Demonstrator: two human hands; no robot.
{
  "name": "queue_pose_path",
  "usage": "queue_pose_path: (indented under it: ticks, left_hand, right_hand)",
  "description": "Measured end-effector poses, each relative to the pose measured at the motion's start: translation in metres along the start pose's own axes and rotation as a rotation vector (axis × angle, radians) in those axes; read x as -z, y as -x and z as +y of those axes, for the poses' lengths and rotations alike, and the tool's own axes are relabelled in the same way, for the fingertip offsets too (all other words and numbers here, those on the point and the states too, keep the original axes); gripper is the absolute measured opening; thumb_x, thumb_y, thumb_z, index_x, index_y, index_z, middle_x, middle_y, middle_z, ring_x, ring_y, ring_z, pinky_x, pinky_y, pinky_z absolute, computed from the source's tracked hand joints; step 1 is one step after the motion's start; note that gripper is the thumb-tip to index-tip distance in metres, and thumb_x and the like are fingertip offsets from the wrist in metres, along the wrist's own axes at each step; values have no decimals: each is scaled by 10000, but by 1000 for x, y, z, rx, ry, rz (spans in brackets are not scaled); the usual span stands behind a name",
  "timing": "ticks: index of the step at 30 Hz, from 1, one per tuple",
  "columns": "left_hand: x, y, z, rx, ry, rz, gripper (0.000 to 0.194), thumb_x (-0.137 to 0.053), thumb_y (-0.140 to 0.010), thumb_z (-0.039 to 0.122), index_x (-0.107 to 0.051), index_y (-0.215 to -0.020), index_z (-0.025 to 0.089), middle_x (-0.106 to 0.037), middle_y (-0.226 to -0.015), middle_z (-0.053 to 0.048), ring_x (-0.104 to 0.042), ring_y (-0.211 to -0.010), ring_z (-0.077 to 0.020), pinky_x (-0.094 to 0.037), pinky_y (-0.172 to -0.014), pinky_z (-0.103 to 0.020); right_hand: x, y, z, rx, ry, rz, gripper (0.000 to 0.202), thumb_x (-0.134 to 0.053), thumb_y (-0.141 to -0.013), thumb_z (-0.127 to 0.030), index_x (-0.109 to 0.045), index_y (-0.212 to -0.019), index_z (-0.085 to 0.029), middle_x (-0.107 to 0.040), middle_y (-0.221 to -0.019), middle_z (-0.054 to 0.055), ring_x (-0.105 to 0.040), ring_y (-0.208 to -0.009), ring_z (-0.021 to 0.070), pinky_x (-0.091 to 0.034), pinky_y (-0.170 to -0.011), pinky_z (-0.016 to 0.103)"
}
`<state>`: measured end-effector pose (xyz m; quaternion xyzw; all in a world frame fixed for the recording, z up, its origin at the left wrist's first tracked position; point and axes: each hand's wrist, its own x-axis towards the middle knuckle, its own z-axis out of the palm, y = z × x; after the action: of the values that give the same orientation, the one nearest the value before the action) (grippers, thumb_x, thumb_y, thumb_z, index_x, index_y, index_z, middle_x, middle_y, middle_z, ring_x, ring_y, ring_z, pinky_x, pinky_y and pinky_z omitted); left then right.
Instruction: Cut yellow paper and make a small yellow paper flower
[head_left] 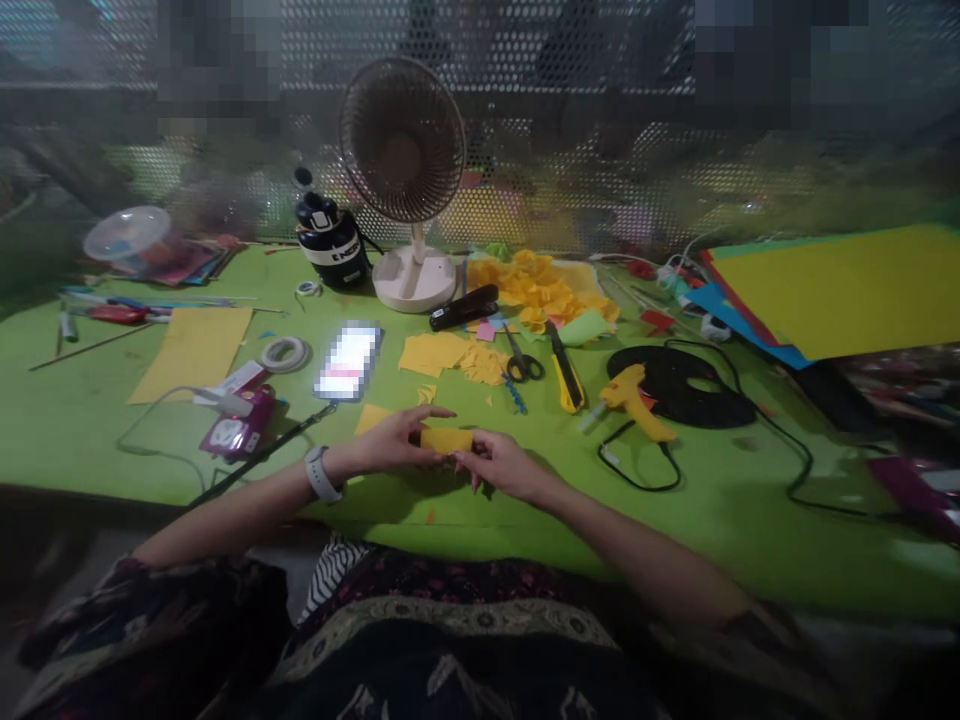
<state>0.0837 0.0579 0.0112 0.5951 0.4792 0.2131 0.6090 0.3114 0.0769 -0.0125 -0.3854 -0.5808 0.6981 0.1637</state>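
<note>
Between my two hands, just above the green table's front part, is a small piece of yellow-orange paper (446,440). My left hand (401,438) grips its left end, and my right hand (495,462) pinches its right end. Whether the paper is folded or rolled I cannot tell. Partly behind my left hand lies another yellow sheet (371,417). Beyond my hands are yellow paper scraps (442,353), a pair of dark scissors (525,367) and a yellow box cutter (565,368).
A yellow glue gun (639,405) with its cord lies right, by a black disc (712,405). Behind stand a fan (415,282), a dark bottle (335,250) and crumpled yellow paper pieces (532,285). Leftward are a phone (349,360), a tape roll (285,353) and a purple power socket (240,420).
</note>
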Motion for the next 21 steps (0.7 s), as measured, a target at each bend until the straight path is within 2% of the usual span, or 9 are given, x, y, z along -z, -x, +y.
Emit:
queue_pose_path:
  ticks: [3, 8, 12, 21]
  left_hand:
    - [-3, 0, -7, -23, 57, -2, 775, -822, -765, 365, -484, -1427, 146, -713, -883, -33, -668, -722, -153, -506, -648, -266]
    - [-1, -1, -11, -61, 12, -4, 769, -798, -792, 375, -471, -1445, 135, -697, -791, -14, -646, -671, -141, -486, -610, -255]
    - [2, 0, -8, -87, -64, -3, 762, -785, -801, 394, -478, -1451, 141, -684, -757, -1, -614, -641, -128, -441, -560, -230]
    - [7, 3, -9, -66, -7, -14, 718, -798, -799, 334, -489, -1421, 147, -633, -662, 33, -526, -543, -95, -334, -492, -213]
  right_hand:
    - [-1, 1, -1, -9, 20, -11, 234, -755, -831, -356, -612, -848, -173, -680, -734, -20, -578, -491, 66, -503, -474, 198]
    - [-2, 0, -3, -9, 36, 0, 280, -772, -819, -394, -619, -874, -165, -687, -737, -9, -579, -506, 73, -513, -491, 207]
    - [-4, 0, -8, -24, 34, 20, 230, -762, -835, -338, -624, -872, -158, -693, -743, -4, -576, -501, 66, -483, -455, 186]
    - [-4, 7, -17, -69, -8, -19, 105, -712, -878, -219, -634, -905, -153, -723, -756, -1, -589, -484, 66, -504, -471, 198]
